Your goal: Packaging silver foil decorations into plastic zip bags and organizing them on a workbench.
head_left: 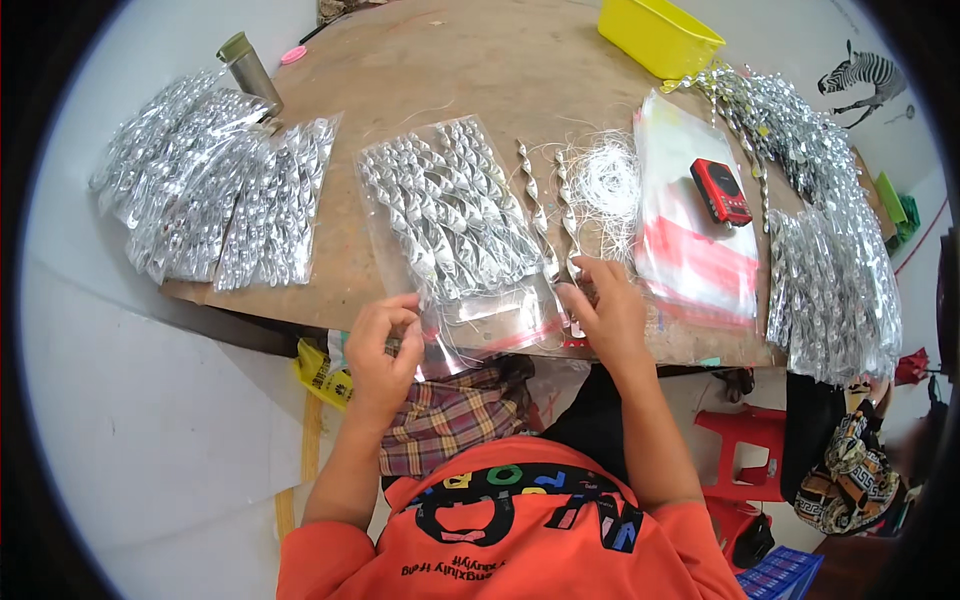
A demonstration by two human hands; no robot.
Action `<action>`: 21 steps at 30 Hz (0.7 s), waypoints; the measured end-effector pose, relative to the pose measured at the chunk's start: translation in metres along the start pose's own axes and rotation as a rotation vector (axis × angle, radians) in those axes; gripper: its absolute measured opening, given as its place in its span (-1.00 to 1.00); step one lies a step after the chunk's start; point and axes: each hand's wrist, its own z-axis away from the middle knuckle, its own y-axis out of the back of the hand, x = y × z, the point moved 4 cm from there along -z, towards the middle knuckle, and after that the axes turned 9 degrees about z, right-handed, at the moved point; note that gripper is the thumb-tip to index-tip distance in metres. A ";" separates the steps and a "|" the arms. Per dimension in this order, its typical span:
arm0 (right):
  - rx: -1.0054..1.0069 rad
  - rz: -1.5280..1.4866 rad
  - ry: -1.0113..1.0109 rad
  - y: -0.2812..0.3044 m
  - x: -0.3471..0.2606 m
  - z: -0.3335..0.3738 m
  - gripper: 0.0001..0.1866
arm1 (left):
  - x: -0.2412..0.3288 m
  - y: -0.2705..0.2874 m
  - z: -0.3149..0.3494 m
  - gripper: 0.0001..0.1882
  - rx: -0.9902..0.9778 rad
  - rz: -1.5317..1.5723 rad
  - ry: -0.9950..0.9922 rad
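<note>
A clear plastic bag [490, 310] filled with twisted silver strips [445, 215] lies flat in front of me. My left hand [383, 345] is at its lower left edge, fingers loosely curled, with a gap between thumb and index finger. To the right of the bag lie two loose twisted silver strips, the left one [535, 200] and the right one [564, 195]. My right hand [608, 310] is at the lower end of the right strip, thumb and index finger closing around it. Fine white threads trail from the bagged strips' lower ends.
Filled silver bags [270, 215] lie at left, near a green-lidded bottle [248, 70]. White string [610, 180], a stack of clear bags [680, 240] and a red device [721, 192] lie right. Beyond are silver strips [810, 150] and a yellow basin [660, 38].
</note>
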 end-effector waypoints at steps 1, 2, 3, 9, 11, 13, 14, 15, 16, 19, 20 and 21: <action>-0.005 0.091 0.059 0.000 -0.005 0.000 -0.69 | 0.002 -0.003 0.001 -0.92 -0.010 -0.013 0.011; -0.005 0.093 0.059 -0.001 -0.005 -0.001 -0.69 | 0.002 -0.004 0.002 -0.91 -0.020 -0.027 0.022; 0.003 0.131 0.087 -0.001 -0.007 -0.001 -0.67 | 0.002 -0.005 0.002 -0.91 -0.018 -0.028 0.023; -0.035 0.130 0.041 -0.006 -0.009 -0.008 -0.62 | 0.002 -0.004 0.007 -0.90 -0.024 -0.013 -0.005; -0.018 0.131 0.038 -0.009 -0.009 -0.010 -0.61 | -0.002 -0.002 0.009 -0.89 -0.001 -0.007 -0.041; -0.003 0.163 0.150 -0.011 -0.013 -0.010 -0.59 | 0.002 -0.003 0.009 -0.89 -0.011 -0.026 -0.040; -0.002 0.164 0.150 -0.011 -0.014 -0.010 -0.59 | 0.004 -0.003 0.009 -0.89 -0.021 -0.045 -0.040; 0.005 0.186 0.173 -0.012 -0.015 -0.009 -0.59 | 0.004 -0.003 0.010 -0.89 -0.018 -0.045 -0.039; 0.014 0.209 0.195 -0.012 -0.016 -0.008 -0.59 | 0.003 -0.003 0.011 -0.89 -0.015 -0.044 -0.033; -0.075 0.187 0.061 -0.007 -0.016 -0.008 -0.55 | 0.003 -0.003 0.012 -0.88 -0.004 -0.050 -0.032; -0.077 0.187 0.064 -0.008 -0.014 -0.009 -0.55 | 0.003 -0.003 0.013 -0.88 -0.001 -0.057 -0.038; -0.066 0.179 0.050 -0.008 -0.010 -0.009 -0.52 | 0.004 -0.004 0.013 -0.88 -0.001 -0.055 -0.038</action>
